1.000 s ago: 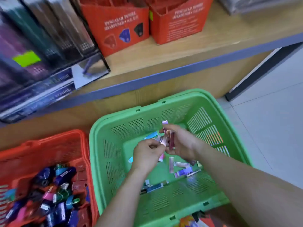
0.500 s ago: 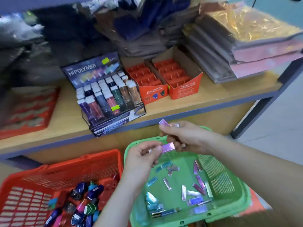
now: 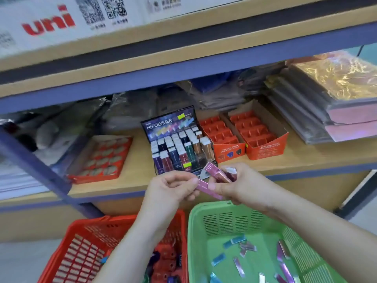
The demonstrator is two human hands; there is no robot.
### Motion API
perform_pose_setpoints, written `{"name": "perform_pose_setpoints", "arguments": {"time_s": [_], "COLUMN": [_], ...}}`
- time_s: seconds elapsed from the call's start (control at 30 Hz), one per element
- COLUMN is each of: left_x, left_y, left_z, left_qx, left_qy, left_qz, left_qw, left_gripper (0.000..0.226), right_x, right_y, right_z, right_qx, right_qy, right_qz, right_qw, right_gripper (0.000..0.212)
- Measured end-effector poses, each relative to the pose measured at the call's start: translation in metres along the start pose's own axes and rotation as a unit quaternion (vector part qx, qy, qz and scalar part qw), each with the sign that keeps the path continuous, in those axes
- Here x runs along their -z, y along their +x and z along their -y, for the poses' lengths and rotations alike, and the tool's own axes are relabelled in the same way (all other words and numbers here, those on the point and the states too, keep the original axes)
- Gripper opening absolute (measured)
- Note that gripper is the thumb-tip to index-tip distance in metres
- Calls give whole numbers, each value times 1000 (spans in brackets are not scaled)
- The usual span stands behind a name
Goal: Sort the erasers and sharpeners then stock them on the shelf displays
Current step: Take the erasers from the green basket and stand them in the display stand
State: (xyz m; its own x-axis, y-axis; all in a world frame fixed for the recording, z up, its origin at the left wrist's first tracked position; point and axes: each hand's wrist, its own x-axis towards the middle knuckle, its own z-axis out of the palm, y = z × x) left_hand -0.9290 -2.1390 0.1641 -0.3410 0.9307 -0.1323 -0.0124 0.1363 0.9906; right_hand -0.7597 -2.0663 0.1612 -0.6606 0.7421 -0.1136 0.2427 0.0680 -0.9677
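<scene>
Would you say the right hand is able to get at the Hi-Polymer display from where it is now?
Probably yes: the right hand hovers just before the display, nothing between, though it already holds pink erasers.

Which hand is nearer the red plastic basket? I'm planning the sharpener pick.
Left. The left hand hovers above the red plastic basket's far rim; the right hand is off to the right, above the green plastic basket.

Wooden shelf [image 3: 306, 158] with blue edge, bearing a Hi-Polymer eraser display [image 3: 177, 146], two orange sharpener boxes [image 3: 242, 137], a flat red tray [image 3: 100, 158], stacked wrapped packs [image 3: 326, 103].
</scene>
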Motion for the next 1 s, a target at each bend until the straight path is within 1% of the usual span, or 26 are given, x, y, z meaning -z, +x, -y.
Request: {"name": "perform_pose_setpoints", "arguments": {"time_s": [0.1, 0.13, 0.2, 0.23, 0.27, 0.3, 0.33, 0.37, 0.43, 0.53, 0.67, 0.77, 0.83, 0.9, 1.0], "left_x": [13, 19, 33, 42, 49, 55, 58, 61, 60, 58, 59, 58, 57, 56, 57], "left_y": [4, 7, 19, 27, 35, 42, 49, 55, 64, 71, 77, 79, 81, 83, 85], "left_z": [-11, -15, -23, -27, -31, -35, -36, -36, -33, -32, -32, -21, -13, -5, 4], "left_qx": [-19, -36, -81, -104, -123, -137, -145, -149, -158, -181, -225, -255, -297, -322, -335], "left_qy": [31, 53, 98, 125, 160, 195, 229, 260, 325, 398, 469, 506, 531, 555, 576], "left_qz": [3, -13, -79, -117, -150, -172, -183, -186, -179, -172, -147, -122, -116, -113, -113], "left_qw": [999, 998, 989, 980, 968, 956, 945, 936, 915, 883, 841, 815, 785, 758, 737], "left_gripper": [6, 4, 6, 7, 6, 5, 5, 4, 3, 7, 10, 8, 6, 6, 10], "right_x": [-9, -11, -10, -8, -7, -5, -4, -3, -2, -1, 0, 0, 0, 0, 0], "right_y": [10, 12, 15, 15, 15, 14, 13, 13, 14, 14, 13, 13, 15, 16, 17], "right_z": [-1, 0, 3, 3, 4, 3, 2, 1, 0, -2, -5, -5, -5, -4, -1], "right_qx": [-19, -38, -74, -83, -88, -92, -95, -96, -97, -102, -95, -87, -95, -105, -93], "right_qy": [95, 136, 194, 202, 202, 198, 190, 181, 168, 163, 158, 163, 186, 225, 234], "right_qz": [-10, -19, -37, -40, -40, -40, -41, -41, -43, -41, -45, -49, -47, -35, -18], "right_qw": [995, 990, 978, 975, 975, 975, 976, 978, 980, 981, 982, 982, 977, 968, 968], "right_gripper": [13, 13, 10, 15, 25, 34, 39, 36, 19, 11, 12, 13, 17, 17, 15]}}
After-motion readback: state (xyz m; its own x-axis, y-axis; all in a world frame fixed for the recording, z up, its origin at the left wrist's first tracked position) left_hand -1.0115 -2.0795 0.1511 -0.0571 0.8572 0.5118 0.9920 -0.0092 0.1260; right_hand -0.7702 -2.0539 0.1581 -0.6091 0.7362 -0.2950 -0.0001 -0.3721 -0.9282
